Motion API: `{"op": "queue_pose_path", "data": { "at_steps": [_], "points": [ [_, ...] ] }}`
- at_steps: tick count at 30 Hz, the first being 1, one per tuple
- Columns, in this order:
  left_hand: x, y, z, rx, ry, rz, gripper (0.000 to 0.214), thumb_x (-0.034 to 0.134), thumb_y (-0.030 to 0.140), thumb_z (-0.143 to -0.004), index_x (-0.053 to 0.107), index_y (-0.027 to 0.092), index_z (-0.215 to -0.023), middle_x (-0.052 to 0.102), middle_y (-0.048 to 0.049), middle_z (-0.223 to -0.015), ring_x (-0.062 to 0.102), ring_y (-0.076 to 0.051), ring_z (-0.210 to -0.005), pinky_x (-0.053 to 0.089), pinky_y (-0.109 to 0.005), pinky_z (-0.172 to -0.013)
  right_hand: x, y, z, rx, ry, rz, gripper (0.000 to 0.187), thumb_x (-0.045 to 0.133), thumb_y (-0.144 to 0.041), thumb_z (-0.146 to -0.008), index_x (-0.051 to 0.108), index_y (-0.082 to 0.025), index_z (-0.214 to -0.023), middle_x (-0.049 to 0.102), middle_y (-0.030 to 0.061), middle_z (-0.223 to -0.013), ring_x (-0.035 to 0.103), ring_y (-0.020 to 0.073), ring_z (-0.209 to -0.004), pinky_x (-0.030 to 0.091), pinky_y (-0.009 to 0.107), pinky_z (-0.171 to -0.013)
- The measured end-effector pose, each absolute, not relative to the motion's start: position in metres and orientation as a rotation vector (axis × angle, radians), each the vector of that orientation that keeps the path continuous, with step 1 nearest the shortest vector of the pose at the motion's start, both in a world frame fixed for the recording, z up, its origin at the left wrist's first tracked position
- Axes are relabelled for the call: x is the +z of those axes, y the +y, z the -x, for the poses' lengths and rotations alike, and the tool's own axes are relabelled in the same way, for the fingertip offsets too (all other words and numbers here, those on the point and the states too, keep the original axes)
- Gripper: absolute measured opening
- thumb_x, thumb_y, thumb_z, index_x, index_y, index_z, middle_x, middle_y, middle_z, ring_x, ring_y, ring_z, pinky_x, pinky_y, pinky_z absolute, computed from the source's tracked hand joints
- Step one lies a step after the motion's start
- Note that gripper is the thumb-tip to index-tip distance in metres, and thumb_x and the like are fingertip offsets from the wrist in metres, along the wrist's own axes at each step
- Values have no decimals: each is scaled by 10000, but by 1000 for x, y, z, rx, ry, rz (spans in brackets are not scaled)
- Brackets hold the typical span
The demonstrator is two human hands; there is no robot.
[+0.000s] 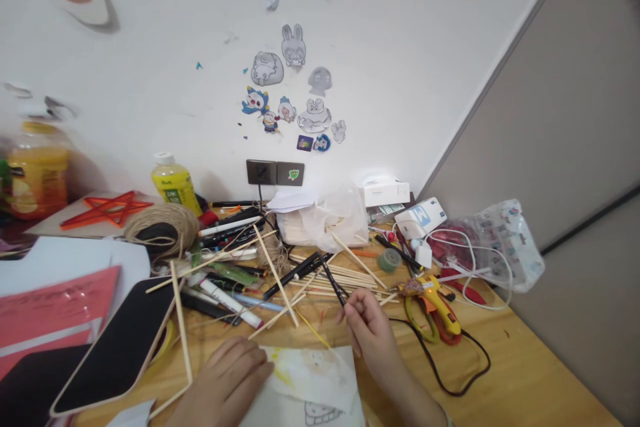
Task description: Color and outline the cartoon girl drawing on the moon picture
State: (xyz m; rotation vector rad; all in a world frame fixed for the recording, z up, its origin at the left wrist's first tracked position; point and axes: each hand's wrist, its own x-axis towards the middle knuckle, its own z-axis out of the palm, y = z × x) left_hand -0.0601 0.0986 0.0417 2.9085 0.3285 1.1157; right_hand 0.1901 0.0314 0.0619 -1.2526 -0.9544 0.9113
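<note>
My right hand [369,325] pinches a slim black pen [332,281], which points up and away over the wooden sticks. Below it lies a sheet of white paper [345,373] with yellow colouring and a black line drawing near its lower edge. My left hand [227,377] lies flat, fingers stretched out, over the paper's left edge. Just beyond the paper are thin wooden sticks [277,273], some crossing one another, and a thin yellow strand [313,329].
A yellow glue gun [434,300] with a black cord lies at right, near a green tape roll [389,259]. Several markers [230,302], a twine coil [185,220] and a black board [117,343] crowd the left. A yellow-labelled bottle [175,183] stands by the wall.
</note>
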Motion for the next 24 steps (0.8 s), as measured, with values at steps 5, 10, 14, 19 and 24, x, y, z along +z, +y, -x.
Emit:
{"op": "queue_pose_path", "data": {
  "at_steps": [5,10,14,19,24],
  "points": [
    [50,96,57,1075,403,-2894,284,343,181,-984,626,186,-1010,686,-45,-911,595,-134,-887,444,-236,-916,57,30,-190,893,-1035,1332,300,521,-484,-871,445,-213,-766,615,-20,-671,296,31,-300,173,184,-314],
    [50,95,57,1045,395,-2880,288,332,194,-991,618,186,-1029,683,-47,-928,594,-133,-885,454,-231,-892,52,28,-190,887,-1079,1377,347,487,-540,-884,443,-216,-768,561,-52,-590,288,41,-296,180,196,-325],
    [49,96,57,1021,395,-2881,287,332,197,-990,616,192,-1034,688,-47,-934,601,-139,-887,463,-244,-886,53,28,-189,885,-1142,1429,405,411,-610,-896,426,-229,-762,518,-64,-542,275,65,-307,177,219,-342],
    [43,90,60,1032,528,-2789,240,495,288,-924,580,217,-1136,696,-56,-1008,627,-171,-934,492,-265,-883,50,24,-188,839,-1405,1402,409,362,-602,-926,440,-231,-769,644,12,-643,509,152,-545,364,266,-559],
    [39,81,61,1121,744,-2355,475,384,443,-955,378,226,-1378,661,-95,-1182,646,-192,-1035,542,-250,-839,44,14,-183,1027,-1623,1325,315,398,-504,-959,492,-226,-845,681,16,-725,547,161,-649,352,271,-622]
  ]
}}
